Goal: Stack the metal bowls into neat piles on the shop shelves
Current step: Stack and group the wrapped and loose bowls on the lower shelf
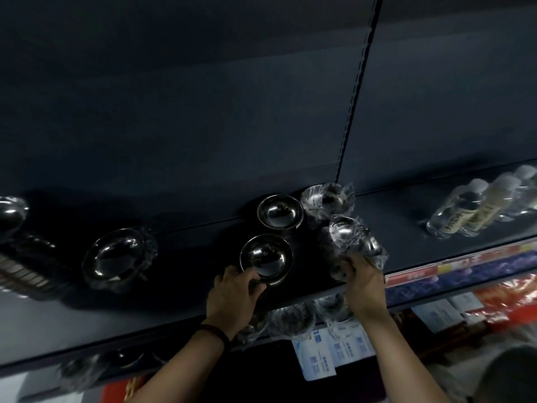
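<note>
On the dark shelf (392, 216) stand several shiny metal bowls. My left hand (232, 298) grips the near rim of an unwrapped bowl pile (266, 258) at the shelf's front. Behind that pile sits another bare bowl (279, 211). My right hand (363, 282) holds a tilted stack of bowls in clear plastic wrap (353, 239). A further wrapped bowl (327, 199) stands at the back by the upright. To the left lies a wider wrapped bowl (116, 257).
Clear bottles (476, 207) lie at the shelf's right end. More wrapped bowls (293, 318) hang under the shelf's front edge, above blue-and-white packets (331, 353). A dark ridged item (26, 269) and another wrapped bowl (10, 213) are at far left. The slotted upright (356, 91) rises behind.
</note>
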`<state>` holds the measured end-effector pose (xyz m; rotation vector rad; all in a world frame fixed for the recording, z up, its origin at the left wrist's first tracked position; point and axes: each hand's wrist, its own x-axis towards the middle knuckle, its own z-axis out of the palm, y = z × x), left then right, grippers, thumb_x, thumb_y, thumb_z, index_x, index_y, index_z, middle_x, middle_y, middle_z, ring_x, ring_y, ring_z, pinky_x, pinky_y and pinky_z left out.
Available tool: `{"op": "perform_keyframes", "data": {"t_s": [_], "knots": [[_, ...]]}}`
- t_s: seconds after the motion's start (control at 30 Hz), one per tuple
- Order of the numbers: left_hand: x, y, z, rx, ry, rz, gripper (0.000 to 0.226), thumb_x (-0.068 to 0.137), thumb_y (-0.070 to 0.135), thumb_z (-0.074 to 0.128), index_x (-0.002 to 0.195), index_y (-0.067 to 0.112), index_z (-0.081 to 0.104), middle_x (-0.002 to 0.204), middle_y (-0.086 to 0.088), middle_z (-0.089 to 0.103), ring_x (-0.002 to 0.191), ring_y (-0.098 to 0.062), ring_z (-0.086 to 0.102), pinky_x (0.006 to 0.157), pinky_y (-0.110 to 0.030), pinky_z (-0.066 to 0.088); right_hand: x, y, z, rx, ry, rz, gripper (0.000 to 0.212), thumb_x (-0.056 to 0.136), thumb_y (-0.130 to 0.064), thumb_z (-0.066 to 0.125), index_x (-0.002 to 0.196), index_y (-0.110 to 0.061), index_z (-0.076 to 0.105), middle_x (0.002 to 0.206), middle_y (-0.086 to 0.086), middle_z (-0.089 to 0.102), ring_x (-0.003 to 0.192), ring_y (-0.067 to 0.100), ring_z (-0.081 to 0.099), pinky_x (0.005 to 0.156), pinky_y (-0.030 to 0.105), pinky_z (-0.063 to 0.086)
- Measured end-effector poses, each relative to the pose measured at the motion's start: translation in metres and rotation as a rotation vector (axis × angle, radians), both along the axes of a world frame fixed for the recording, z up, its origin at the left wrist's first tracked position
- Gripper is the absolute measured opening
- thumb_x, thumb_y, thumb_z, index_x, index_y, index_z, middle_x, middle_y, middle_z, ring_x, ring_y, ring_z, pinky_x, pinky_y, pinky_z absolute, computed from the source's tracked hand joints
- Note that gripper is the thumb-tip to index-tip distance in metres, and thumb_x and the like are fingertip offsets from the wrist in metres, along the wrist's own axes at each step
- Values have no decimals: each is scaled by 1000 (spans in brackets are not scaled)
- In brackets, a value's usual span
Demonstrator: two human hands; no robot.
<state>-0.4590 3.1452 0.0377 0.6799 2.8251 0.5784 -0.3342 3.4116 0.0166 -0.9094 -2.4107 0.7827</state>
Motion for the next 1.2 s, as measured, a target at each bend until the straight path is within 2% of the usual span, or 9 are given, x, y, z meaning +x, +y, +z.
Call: {"op": "perform_keyframes", "data": {"t_s": [0.2, 0.27, 0.37, 0.63, 0.77, 0.9, 1.03, 1.13, 1.2], "knots": [[-9, -10, 0, -16, 14, -10, 26, 97, 62, 60, 118, 46, 58, 119, 5, 56, 113, -24, 55, 89, -44, 58, -1, -24, 27, -107, 120, 43, 10, 104, -14, 61, 109, -8, 67, 91, 1, 61, 77, 20, 58, 70, 29, 41], [-12, -15, -2, -29, 38, -22, 26, 98, 61, 59, 118, 45, 58, 119, 5, 56, 113, -23, 56, 88, -42, 59, -6, -32, 34, -101, 135, 79, 7, 104, -15, 61, 107, -11, 66, 89, 0, 62, 72, 9, 58, 65, 15, 37], [-15, -26, -4, -34, 63, -19, 24, 99, 60, 58, 117, 44, 57, 119, 4, 57, 112, -23, 55, 86, -41, 59, -15, -50, 45, -91, 161, 142, 10, 104, -17, 61, 97, -23, 59, 82, -7, 59, 70, -4, 57, 62, 6, 36], [-20, -59, -5, -50, 58, 52, 33, 95, 61, 61, 123, 43, 61, 122, 1, 59, 115, -31, 58, 88, -45, 57, -51, -110, 60, -97, 121, 413, 20, 103, -19, 64, 90, -31, 55, 90, -11, 59, 78, 6, 61, 64, 16, 43], [-24, -71, -12, 180, -49, 123, 46, 88, 48, 77, 126, 34, 57, 123, 1, 58, 112, -28, 62, 91, -47, 58, -68, -138, 50, -2, 28, 567, 11, 101, -13, 65, 95, -21, 62, 96, -16, 53, 87, 9, 56, 73, 27, 46], [-30, -76, -13, 447, -188, 273, 51, 78, 34, 85, 120, 25, 56, 118, 5, 68, 109, -16, 66, 93, -35, 56, -79, -154, 34, 205, -39, 679, 17, 94, -4, 66, 98, -20, 64, 104, -6, 58, 98, 17, 54, 88, 28, 43], [-36, -75, -13, 495, -283, 305, 42, 85, 25, 82, 121, 22, 61, 114, 8, 75, 106, -13, 72, 92, -30, 57, -81, -158, 22, 352, -69, 743, 20, 92, -1, 66, 97, -21, 66, 104, -8, 61, 103, 15, 55, 98, 37, 50], [-35, -73, -13, 535, -323, 293, 37, 87, 24, 81, 117, 27, 60, 108, 14, 74, 101, -9, 74, 91, -30, 60, -81, -153, 15, 317, -106, 756, 16, 100, -9, 57, 102, -23, 63, 111, -9, 54, 108, 18, 53, 101, 35, 46], [-34, -70, -13, 563, -334, 292, 37, 88, 25, 81, 116, 30, 57, 107, 16, 72, 101, -6, 73, 88, -27, 59, -81, -153, 17, 334, -86, 753, 17, 99, -8, 59, 95, -23, 66, 108, -15, 50, 106, 16, 52, 96, 32, 47]]}}
